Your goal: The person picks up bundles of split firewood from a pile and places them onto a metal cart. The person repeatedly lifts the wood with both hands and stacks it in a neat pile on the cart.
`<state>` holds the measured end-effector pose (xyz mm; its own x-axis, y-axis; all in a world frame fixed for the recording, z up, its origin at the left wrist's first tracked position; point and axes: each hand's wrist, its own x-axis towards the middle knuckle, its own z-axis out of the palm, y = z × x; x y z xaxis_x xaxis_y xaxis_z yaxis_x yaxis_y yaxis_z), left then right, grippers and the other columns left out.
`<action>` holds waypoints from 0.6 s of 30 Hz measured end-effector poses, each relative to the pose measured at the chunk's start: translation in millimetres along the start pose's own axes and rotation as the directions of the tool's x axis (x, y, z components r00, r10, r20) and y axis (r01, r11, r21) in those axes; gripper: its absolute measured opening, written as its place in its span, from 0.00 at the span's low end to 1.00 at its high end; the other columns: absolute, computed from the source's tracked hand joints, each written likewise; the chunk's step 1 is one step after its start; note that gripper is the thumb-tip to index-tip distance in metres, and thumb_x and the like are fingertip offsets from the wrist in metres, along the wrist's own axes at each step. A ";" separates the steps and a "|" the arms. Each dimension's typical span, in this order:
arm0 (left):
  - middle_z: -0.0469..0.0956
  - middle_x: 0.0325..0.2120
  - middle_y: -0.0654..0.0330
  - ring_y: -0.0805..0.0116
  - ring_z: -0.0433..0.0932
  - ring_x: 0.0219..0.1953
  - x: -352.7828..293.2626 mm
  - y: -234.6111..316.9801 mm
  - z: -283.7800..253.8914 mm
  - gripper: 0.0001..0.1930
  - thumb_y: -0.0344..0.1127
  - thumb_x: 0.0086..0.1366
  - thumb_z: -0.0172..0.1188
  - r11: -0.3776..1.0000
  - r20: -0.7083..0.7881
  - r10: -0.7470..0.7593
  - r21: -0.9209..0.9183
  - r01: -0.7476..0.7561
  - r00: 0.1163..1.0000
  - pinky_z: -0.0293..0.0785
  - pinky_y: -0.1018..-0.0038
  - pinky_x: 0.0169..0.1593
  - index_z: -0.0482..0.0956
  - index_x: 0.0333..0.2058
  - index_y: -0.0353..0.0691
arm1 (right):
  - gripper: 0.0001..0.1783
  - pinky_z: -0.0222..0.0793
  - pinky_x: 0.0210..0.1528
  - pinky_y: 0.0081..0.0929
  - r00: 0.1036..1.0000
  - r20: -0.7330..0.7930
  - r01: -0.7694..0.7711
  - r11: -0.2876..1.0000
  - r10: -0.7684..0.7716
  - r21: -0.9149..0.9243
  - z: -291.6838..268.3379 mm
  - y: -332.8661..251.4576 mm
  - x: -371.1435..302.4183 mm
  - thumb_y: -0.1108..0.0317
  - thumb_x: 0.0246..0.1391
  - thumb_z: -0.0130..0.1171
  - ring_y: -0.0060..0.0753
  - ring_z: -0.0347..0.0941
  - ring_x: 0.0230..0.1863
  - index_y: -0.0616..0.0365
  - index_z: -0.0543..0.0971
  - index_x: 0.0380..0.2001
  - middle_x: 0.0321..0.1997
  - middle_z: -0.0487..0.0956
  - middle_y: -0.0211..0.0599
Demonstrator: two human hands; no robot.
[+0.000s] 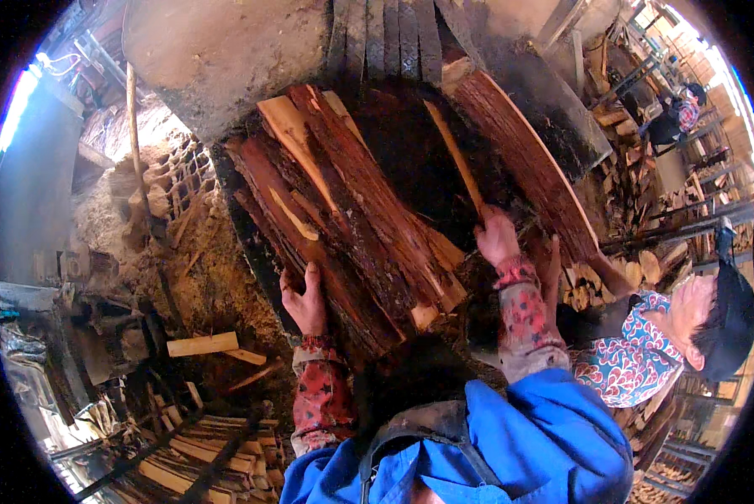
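A bundle of split reddish firewood slabs (343, 210) leans into a dark arched opening (410, 143) in a plastered wall. My left hand (304, 301) presses on the lower left edge of the bundle, fingers wrapped around a slab. My right hand (496, 237) grips the lower end of a thin pale stick (457, 155) that runs up into the opening. Both forearms wear red patterned sleeves, and a blue garment fills the bottom of the view.
A long bark-covered plank (528, 160) leans at the right of the opening. Another person in a patterned top and dark cap (713, 319) stands close at the right. Stacked cut wood (209, 454) lies lower left, a loose pale block (202, 343) beside it. Perforated bricks (179, 176) sit left.
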<state>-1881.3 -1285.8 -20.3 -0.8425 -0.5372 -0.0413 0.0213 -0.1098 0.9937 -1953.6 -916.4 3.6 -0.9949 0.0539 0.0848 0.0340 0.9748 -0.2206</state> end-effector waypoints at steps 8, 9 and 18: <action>0.73 0.48 0.53 0.65 0.71 0.48 -5.2 12.9 2.0 0.26 0.41 0.64 0.62 0.999 -0.020 0.010 0.040 -0.009 1.000 0.68 0.68 0.51 0.68 0.52 0.26 | 0.15 0.70 0.41 0.42 1.000 0.012 0.003 0.751 -0.014 0.660 -53.1 -52.9 -35.1 0.71 0.53 0.52 0.57 0.75 0.40 0.63 0.75 0.44 0.39 0.78 0.54; 0.73 0.48 0.53 0.65 0.71 0.48 -4.0 1.7 -0.6 0.27 0.42 0.64 0.62 0.998 -0.045 0.000 -0.055 -0.002 0.999 0.68 0.68 0.51 0.68 0.52 0.26 | 0.14 0.70 0.40 0.42 1.000 0.020 -0.018 0.755 0.007 0.655 -57.8 -61.3 -34.6 0.72 0.53 0.53 0.57 0.74 0.39 0.63 0.75 0.44 0.37 0.78 0.53; 0.75 0.45 0.54 0.68 0.72 0.43 -1.2 -2.2 -0.6 0.23 0.41 0.65 0.61 0.996 0.026 0.006 -0.084 -0.004 1.000 0.69 0.72 0.47 0.70 0.48 0.26 | 0.20 0.70 0.47 0.41 0.970 0.076 0.169 0.865 -0.231 0.473 -33.7 -108.5 -11.6 0.62 0.57 0.59 0.54 0.72 0.46 0.69 0.74 0.45 0.48 0.72 0.54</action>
<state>-1880.0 -1285.5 -22.5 -0.8560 -0.5160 -0.0322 0.0703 -0.1777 0.9816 -1942.6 -1015.5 59.3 -0.9801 -0.1894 0.0591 -0.1832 0.7497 -0.6359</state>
